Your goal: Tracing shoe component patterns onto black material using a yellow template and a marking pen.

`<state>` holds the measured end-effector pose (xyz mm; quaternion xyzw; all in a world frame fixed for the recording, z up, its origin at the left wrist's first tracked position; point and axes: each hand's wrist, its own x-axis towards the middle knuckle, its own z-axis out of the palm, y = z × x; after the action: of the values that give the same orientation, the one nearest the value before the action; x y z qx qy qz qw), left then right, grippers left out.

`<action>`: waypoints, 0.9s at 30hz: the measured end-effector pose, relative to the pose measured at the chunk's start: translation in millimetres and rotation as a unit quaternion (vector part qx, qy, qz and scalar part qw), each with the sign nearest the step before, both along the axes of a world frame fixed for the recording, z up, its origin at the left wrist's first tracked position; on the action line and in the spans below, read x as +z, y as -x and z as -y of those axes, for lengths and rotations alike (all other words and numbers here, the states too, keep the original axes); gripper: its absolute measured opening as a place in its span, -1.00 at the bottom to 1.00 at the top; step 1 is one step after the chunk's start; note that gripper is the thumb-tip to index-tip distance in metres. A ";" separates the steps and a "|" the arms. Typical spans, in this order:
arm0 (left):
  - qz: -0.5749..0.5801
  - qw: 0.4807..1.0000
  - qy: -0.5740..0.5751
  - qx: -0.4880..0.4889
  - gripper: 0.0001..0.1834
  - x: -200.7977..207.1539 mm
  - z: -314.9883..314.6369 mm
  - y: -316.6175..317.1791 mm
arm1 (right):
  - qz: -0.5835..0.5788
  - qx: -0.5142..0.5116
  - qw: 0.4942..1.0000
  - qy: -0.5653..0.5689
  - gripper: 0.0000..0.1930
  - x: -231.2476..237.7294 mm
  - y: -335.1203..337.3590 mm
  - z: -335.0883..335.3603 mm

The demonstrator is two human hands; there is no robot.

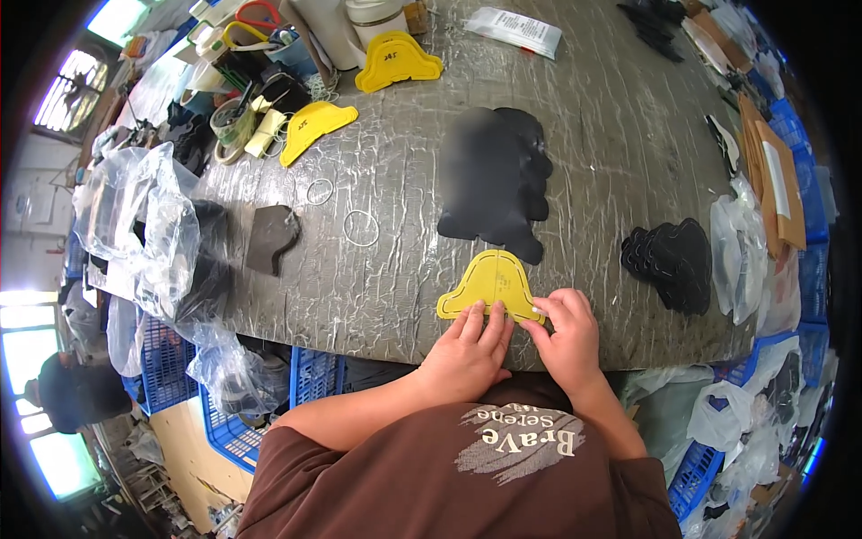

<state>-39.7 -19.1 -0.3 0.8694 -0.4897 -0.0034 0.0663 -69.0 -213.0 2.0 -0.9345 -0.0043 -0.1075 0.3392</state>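
Note:
A yellow bell-shaped template (489, 277) with thin slots along its outline lies at the table's near edge. The fingers of my left hand (469, 349) are stretched out and press on its lower edge. My right hand (568, 334) is closed in a pinch at the template's lower right corner. A small pale tip shows between its fingers, too little to name. Just beyond the template, overlapping black cut pieces (494, 175) are spread in a group. Whether a black piece lies under the template is hidden.
A stack of black pieces (669, 265) sits to the right, and a dark grey piece (272, 239) to the left. Two more yellow templates (395, 61) lie at the back left, near tape rolls (233, 126) and scissors. A white packet (514, 32) lies at the far side.

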 end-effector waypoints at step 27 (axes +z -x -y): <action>-0.019 0.999 0.029 0.001 -0.17 1.1 -0.1 -0.6 | 0.001 0.000 1.000 -0.002 -0.66 -0.1 1.1 1.7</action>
<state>-39.1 -18.9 0.8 0.8675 -0.4871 -0.0061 0.1006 -70.1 -214.7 1.9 -0.9337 -0.0040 -0.1086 0.3412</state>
